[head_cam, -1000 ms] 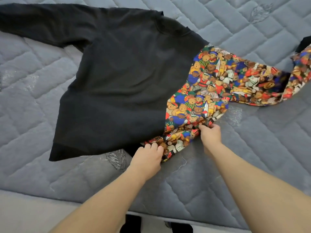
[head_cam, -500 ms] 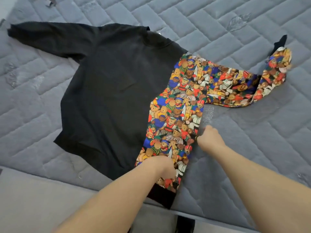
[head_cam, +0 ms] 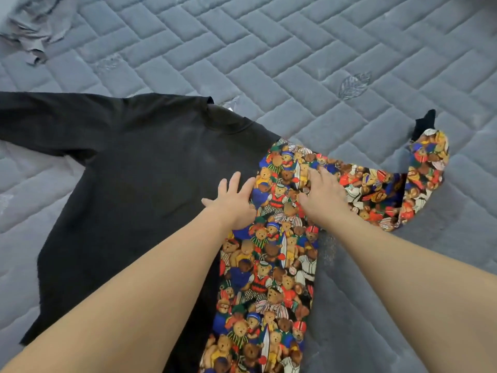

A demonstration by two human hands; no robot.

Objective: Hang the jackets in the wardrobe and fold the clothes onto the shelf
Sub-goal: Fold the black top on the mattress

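View: my single head camera.
Facing: forward and down over the mattress (head_cam: pixel 309 63).
Nearness: close above my forearms.

A: What carries everything?
B: A bed: grey quilted mattress (head_cam: pixel 309 57), stitched in a brick-like zigzag pattern, filling nearly the whole view.

A: Any marks on it?
B: An embroidered leaf motif (head_cam: pixel 355 84) toward the far right part. A fainter stitched motif (head_cam: pixel 109 64) toward the far left; its shape is too faint to tell.

A: Anything else lying there?
B: Crumpled grey fabric (head_cam: pixel 35 28) at the far left corner, bunched and wrinkled, running out of frame. Whether it is a sheet or a garment cannot be told.

A: The near edge?
B: Not visible.
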